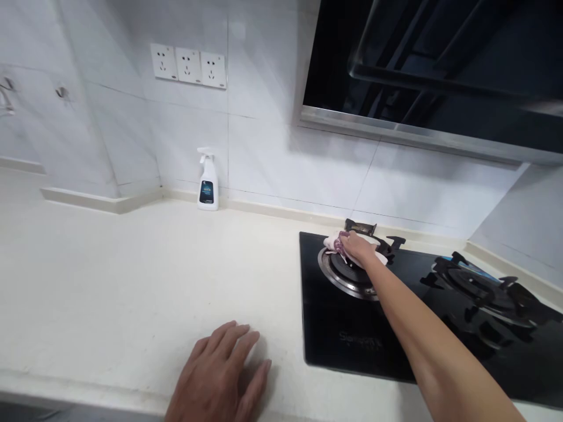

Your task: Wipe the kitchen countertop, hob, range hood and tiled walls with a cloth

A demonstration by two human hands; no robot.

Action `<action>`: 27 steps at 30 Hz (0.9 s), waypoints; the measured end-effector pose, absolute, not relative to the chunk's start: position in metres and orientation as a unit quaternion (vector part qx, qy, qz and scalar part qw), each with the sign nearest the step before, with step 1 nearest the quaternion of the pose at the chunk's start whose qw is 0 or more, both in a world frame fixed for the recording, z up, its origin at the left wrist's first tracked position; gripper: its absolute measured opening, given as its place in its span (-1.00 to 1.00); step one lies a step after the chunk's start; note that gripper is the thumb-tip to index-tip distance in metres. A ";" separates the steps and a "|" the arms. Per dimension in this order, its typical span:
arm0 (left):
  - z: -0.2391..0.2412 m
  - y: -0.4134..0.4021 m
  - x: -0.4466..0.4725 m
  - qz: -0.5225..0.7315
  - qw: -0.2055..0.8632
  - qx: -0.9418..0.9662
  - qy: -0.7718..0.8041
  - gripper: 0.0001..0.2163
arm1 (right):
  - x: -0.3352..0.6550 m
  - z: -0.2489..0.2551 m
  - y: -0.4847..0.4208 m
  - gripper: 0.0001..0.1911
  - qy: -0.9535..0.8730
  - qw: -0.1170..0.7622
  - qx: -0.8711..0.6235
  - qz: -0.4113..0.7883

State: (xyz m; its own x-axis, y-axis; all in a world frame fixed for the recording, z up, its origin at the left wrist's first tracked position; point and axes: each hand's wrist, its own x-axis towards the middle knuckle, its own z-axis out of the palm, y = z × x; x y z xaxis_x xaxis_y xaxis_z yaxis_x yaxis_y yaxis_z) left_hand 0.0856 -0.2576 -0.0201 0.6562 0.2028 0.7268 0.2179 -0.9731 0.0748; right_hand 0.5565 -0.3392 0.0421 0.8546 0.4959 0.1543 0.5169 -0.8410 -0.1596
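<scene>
My right hand [358, 247] presses a crumpled white cloth [333, 242] with a purple-pink patch onto the left burner [341, 278] of a black glass gas hob [343, 334]. The steel burner ring sits partly under the cloth and hand, and a black pan support [360, 226] stands behind it. My left hand [217, 375] rests flat on the cream countertop [132, 275] near the front edge, fingers spread, holding nothing.
A white spray bottle [208, 181] with a dark label stands against the tiled wall. Above it is a row of 3 wall sockets [188, 65]. A second burner with a black pan support [479, 287] sits to the right, under a dark range hood [431, 70].
</scene>
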 end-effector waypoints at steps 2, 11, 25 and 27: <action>-0.019 -0.258 0.085 -0.394 0.008 -0.912 -0.115 -0.77 | 0.544 0.045 -0.331 -0.49 -0.279 0.092 -0.954 -0.053; -0.018 -0.261 0.085 -0.412 0.029 -0.904 -0.108 -0.83 | 0.502 0.050 -0.328 -0.60 -0.423 0.070 -0.901 -0.058; -0.021 -0.261 0.081 -0.373 -0.006 -0.917 -0.140 -0.82 | 0.507 0.037 -0.358 -0.67 -0.369 0.179 -0.905 -0.109; -0.021 -0.262 0.081 -0.364 -0.012 -0.919 -0.149 -0.82 | 0.509 0.036 -0.361 -0.64 -0.345 0.189 -0.912 -0.113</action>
